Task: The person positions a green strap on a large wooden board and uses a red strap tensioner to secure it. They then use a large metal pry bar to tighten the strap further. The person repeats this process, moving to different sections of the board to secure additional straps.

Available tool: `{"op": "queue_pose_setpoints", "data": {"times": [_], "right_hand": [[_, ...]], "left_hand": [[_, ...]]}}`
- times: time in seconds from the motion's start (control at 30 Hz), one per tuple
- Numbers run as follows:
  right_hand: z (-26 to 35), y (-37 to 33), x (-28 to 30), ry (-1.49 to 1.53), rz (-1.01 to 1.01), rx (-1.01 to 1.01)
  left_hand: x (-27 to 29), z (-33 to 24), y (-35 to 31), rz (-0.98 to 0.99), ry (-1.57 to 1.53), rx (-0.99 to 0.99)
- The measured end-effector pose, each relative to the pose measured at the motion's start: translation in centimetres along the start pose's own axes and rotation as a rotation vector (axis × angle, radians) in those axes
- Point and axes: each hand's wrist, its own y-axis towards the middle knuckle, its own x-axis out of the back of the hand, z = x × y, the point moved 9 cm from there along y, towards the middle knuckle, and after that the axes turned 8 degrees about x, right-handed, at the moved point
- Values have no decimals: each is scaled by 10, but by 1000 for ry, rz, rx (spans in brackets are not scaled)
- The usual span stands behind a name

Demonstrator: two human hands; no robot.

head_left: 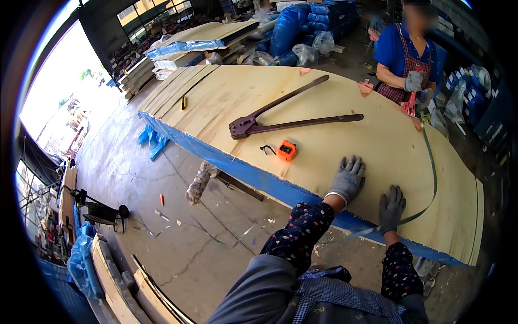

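Note:
In a grey glove, my left hand lies flat on the pale wooden panels, fingers stretched out and nothing held. To its right, my right hand, also gloved, rests on the top panel with its fingers extended. A green strapping band curves across the panel and passes at the heel of my right hand; whether it runs beneath the palm cannot be seen. Left of my hands sit an orange tape measure and a long-handled strapping tool, its two handles spread. A small yellow cutter lies farther left.
Blue wrapping covers the stack's near side. Across the stack, a co-worker in a blue shirt grips a red tool. A strap reel stands on the floor at left. More panels and blue bundles are behind.

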Motion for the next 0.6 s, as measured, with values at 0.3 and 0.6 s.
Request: {"op": "queue_pose_setpoints", "data": {"times": [0.3,0.6], "right_hand": [[-3,-6,15,186,-150,74],[-16,-10,25,555,-268,112]], "left_hand": [[-9,-18,-11,5,198,199],[-9,-31,-6,-54,281,146]]}}
